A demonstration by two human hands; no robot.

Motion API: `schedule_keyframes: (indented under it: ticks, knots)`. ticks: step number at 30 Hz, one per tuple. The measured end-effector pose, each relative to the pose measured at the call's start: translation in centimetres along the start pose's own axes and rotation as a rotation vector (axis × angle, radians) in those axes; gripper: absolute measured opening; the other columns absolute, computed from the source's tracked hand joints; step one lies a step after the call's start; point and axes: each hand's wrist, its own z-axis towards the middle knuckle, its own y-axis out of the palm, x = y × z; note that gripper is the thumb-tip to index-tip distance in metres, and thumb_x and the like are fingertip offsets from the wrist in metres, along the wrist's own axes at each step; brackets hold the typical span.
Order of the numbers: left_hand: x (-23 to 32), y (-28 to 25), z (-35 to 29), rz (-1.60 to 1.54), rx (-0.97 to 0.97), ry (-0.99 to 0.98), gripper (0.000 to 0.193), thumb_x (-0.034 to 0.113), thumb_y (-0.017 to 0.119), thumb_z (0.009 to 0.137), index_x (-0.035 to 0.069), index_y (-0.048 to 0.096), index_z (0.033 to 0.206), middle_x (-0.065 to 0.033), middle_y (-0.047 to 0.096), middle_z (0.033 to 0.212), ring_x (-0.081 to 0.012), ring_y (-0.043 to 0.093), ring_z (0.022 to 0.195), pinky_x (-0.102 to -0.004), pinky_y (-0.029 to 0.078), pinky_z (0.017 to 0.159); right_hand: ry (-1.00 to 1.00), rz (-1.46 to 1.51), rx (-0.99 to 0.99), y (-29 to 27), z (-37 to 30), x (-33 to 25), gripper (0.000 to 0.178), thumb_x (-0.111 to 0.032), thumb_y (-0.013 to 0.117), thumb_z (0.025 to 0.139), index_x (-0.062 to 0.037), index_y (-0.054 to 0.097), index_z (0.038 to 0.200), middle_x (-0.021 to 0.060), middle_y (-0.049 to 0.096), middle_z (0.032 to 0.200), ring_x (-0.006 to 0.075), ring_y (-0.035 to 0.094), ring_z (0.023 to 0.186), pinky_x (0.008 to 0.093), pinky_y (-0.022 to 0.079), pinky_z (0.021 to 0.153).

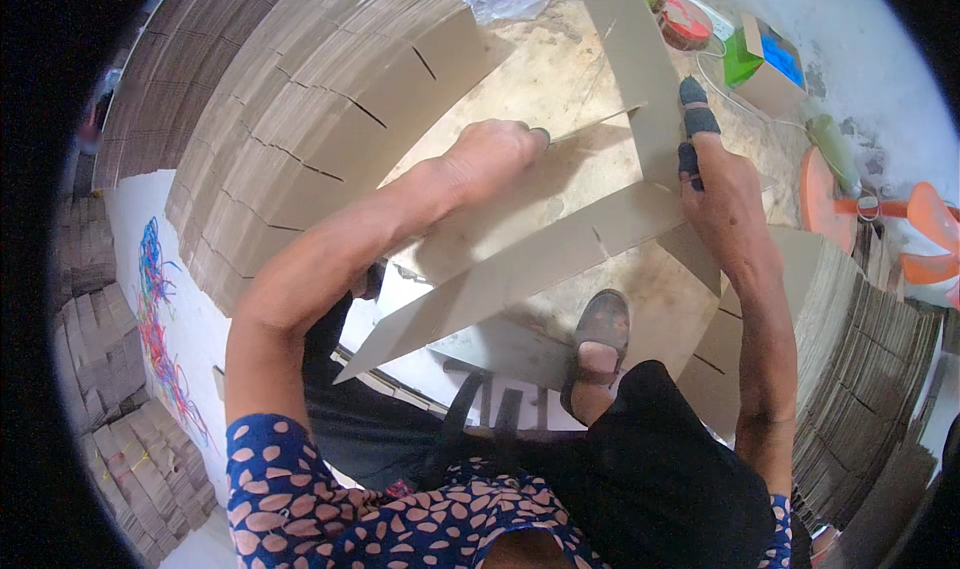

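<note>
My left hand [500, 149] is closed, its fingers curled on the end of a thin cardboard strip seen almost edge-on. That strip runs right to a slotted grey-brown cardboard strip [620, 44] that stretches toward the far side. Another long cardboard strip [510, 264], with a pointed-looking near end, slants from the lower left up to my right hand [722, 184]. The right hand grips where these strips meet; dark coverings wrap its thumb and index finger. Its palm side and the exact joint between the strips are hidden.
Tall stacks of slotted cardboard [330, 99] stand at the left, and another stack [840, 359] at the right. Coloured strings [158, 309] lie far left. A small box [768, 69], a red-lidded container [688, 21] and orange plastic parts [830, 199] sit far right.
</note>
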Motion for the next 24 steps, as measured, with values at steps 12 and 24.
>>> schedule_keyframes:
  ticks: [12, 24]
  knots:
    - [5.2, -0.5, 5.4, -0.120, 0.191, -0.020, 0.012, 0.011, 0.059, 0.071, 0.003, 0.058, 0.080, -0.0175, 0.062, 0.077, -0.0369, 0.061, 0.077, -0.0458, 0.048, 0.068, 0.001, 0.019, 0.009, 0.9, -3.0, 0.7, 0.028, 0.002, 0.056, 0.072, 0.0006, 0.051, 0.100, 0.0228, 0.059, 0.075, 0.0403, 0.059, 0.074, 0.0477, 0.046, 0.062]
    - [-13.6, -4.1, -5.6, 0.618, 0.386, -0.384, 0.042, 0.029, 0.075, 0.068, 0.004, 0.060, 0.097, -0.0169, 0.047, 0.121, -0.0361, 0.042, 0.118, -0.0505, 0.036, 0.094, 0.055, 0.047, -0.282, 7.5, -2.1, 4.8, 0.032, -0.002, 0.057, 0.076, 0.0046, 0.047, 0.105, 0.0244, 0.061, 0.079, 0.0411, 0.060, 0.075, 0.0466, 0.048, 0.064]
